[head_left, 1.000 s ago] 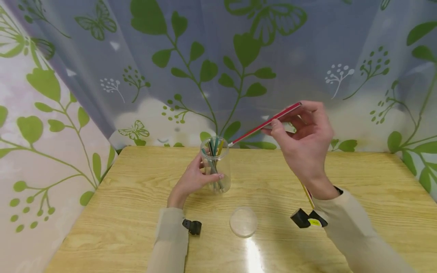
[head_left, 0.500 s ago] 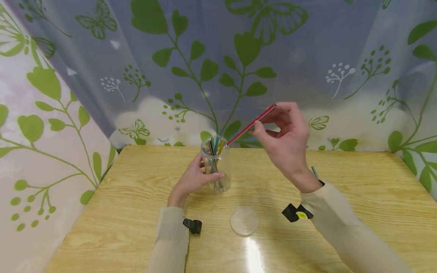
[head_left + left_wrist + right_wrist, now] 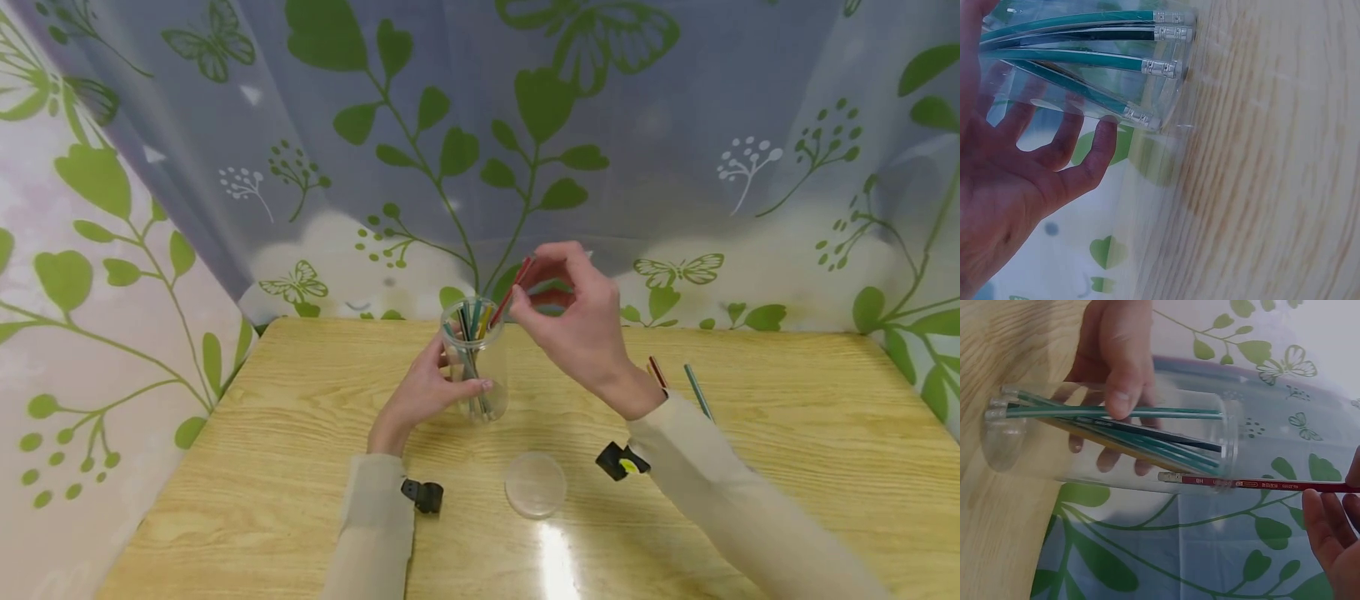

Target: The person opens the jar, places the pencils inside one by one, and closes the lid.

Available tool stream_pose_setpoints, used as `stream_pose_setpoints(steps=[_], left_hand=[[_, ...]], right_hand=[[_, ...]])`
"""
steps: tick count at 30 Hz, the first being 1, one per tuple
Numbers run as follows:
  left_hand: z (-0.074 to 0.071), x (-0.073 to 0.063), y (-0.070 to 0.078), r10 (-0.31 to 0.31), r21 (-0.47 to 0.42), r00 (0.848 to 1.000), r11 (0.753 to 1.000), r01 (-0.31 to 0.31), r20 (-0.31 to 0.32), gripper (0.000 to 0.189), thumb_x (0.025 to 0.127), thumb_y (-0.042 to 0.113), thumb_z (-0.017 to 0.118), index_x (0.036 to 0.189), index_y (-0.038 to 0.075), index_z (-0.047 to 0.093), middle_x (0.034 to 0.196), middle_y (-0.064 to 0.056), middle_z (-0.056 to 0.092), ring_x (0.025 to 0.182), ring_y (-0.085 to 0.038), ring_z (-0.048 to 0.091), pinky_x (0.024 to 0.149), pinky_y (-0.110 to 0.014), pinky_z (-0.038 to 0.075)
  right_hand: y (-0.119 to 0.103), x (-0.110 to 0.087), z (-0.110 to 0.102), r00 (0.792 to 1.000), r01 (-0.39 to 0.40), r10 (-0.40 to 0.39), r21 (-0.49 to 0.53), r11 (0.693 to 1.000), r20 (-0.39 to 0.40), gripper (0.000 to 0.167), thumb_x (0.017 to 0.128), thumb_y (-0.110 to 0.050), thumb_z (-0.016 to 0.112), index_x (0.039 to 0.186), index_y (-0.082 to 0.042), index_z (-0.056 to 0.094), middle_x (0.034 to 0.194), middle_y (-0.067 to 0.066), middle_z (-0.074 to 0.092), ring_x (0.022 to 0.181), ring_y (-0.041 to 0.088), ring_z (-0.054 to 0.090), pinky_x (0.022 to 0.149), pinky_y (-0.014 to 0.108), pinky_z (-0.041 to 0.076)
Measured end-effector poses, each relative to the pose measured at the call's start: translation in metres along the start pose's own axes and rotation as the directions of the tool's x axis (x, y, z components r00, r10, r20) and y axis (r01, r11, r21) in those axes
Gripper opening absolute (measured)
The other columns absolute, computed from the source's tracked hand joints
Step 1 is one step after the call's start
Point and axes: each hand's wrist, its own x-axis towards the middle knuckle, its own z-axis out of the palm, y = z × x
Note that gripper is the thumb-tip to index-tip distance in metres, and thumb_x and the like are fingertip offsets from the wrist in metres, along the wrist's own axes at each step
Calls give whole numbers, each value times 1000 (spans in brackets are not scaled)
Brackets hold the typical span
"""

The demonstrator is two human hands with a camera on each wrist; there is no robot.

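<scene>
My left hand [image 3: 429, 390] grips a clear plastic jar [image 3: 491, 367] from its left side, thumb across the front. Several pencils [image 3: 1091, 59] in green, black and yellow lean inside it, their eraser ends down by the jar's bottom. Between thumb and fingertips my right hand [image 3: 581, 325] pinches a red pencil [image 3: 1266, 484] beside the jar's mouth. In the right wrist view, its eraser end is lowered past the rim, along the jar's near wall, with the yellow pencil [image 3: 1125, 447] close by.
A round clear lid [image 3: 536, 485] lies on the wooden table [image 3: 300, 500] in front of the jar. A green pencil [image 3: 698, 392] and a dark red one [image 3: 657, 371] lie right of it, partly behind my right forearm. A patterned curtain [image 3: 645, 150] hangs behind the table.
My right hand has moved left and a little down, bringing the red pencil's eraser end into the jar's mouth. Pencils on the right have come into sight. My left hand stays on the jar.
</scene>
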Motion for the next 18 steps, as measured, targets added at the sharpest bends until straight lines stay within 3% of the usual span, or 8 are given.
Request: stream_pose_setpoints(steps=[3,10,18], left_hand=[[0,0,0,2,0,1000,1000,-2,-1,92,82,34,87,155,46,32,159,-1,39,141,-36,46,96,-54,54],[0,2,-1,12,0,1000,1000,-12,0,88,82,35,87,152,49,34,158,2,40,140,-35,47,95,-53,55],[-1,2,-3,2,11,1000,1000,-2,0,90,82,38,87,153,49,32,160,1,38,141,-35,46,97,-54,53]], right_hand=[[6,-3,4,1000,9,-8,-45,999,22,28,86,9,68,111,7,57,92,18,69,81,25,71,70,26,61],[19,-8,10,999,32,-29,-74,997,43,32,85,10,67,114,5,55,90,17,69,80,26,71,65,31,62],[33,-11,13,986,157,-145,-169,973,80,42,86,9,67,125,2,52,89,18,69,76,26,71,64,31,62]])
